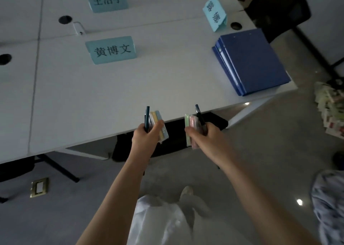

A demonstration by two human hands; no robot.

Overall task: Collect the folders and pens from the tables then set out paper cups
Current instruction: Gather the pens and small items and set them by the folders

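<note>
Both hands full at the desk edge.
We see the left hand with fingers curled round a dark pen and a pack of pastel sticky notes; the right hand grips another pen and a second pastel pack. Blue folders lie stacked on the white desk at its right end, just beside a tilted name card. Two more name cards stand further left.
</note>
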